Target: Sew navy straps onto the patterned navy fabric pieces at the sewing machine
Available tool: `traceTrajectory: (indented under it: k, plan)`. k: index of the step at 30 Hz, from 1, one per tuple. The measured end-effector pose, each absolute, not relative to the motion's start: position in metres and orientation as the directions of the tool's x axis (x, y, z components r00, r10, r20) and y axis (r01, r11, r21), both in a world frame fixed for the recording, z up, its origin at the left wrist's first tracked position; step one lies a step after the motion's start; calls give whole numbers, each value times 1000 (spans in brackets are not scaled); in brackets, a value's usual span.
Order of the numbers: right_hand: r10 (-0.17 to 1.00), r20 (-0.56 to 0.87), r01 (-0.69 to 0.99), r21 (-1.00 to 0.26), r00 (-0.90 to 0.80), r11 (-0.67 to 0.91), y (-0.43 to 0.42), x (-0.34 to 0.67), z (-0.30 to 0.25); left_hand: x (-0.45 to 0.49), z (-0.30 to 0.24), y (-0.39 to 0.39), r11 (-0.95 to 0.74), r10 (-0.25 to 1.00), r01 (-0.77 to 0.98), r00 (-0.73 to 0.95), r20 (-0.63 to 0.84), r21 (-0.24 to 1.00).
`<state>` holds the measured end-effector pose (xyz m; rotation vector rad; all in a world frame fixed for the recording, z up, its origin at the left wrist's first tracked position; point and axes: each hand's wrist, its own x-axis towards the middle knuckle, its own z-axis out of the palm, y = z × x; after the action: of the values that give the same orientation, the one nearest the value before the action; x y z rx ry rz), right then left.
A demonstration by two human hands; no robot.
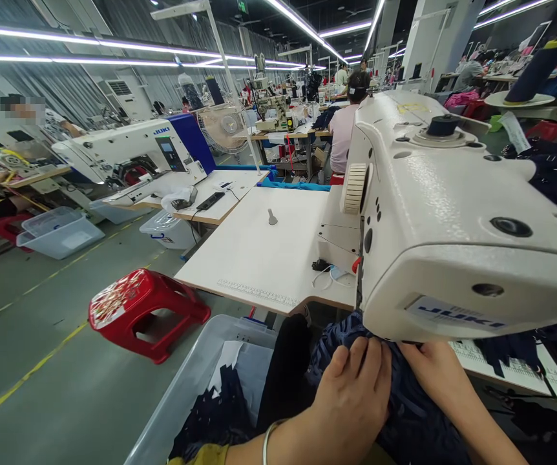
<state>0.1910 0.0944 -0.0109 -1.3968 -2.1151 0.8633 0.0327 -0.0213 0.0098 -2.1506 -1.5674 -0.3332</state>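
the white sewing machine [443, 213] is the biggest thing here, and its head hides the stitching point, so how much is sewn cannot be seen. the clear plastic tub [196, 365], below the tabletop [254, 252], holds dark strips [220, 413]; whether those are finished or waiting, i can't tell. the navy cloth [411, 413] lies bunched below the front end of the machine head, between and under the hands, so work on this piece looks under way rather than done, with an unknown share left. the left hand [353, 384] has its fingers curled down over the cloth, gripping a fold; the right hand [431, 368] is against the cloth's other side, its fingertips partly hidden by the machine, so how tightly it closes can't be told. as for materials, the machine is rounded, glossy enamel with faint pebbling; the tabletop is smooth pale board with a printed ruler scale [259, 292] near its edge; the tub is thin and see-through; the red stool [143, 310] is moulded plastic, its seat patterned. the cloth is soft, crinkled and ridged. smallest are a slim, shiny bangle [267, 445] on the left wrist and a flat grey key-shaped piece [272, 217] on the tabletop.
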Motion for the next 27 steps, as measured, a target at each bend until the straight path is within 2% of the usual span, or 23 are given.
traceTrajectory:
  k: [5, 10, 17, 27]
  plan:
    - [929, 89, 601, -739, -360, 304, 93, 188, -11, 31, 9, -22, -223, 820, 951, 301, 487, -213]
    - [938, 32, 633, -730, -346, 258, 92, 189, -12, 29, 11, -21, -229, 820, 952, 301, 486, -203]
    - [955, 94, 595, -764, -281, 250, 92, 191, -13, 30, 11, -18, -226, 822, 951, 303, 483, -213]
    - [982, -127, 314, -946, -139, -78, 86, 196, -40, 34, 13, -16, -255, 796, 943, 330, 507, -215]
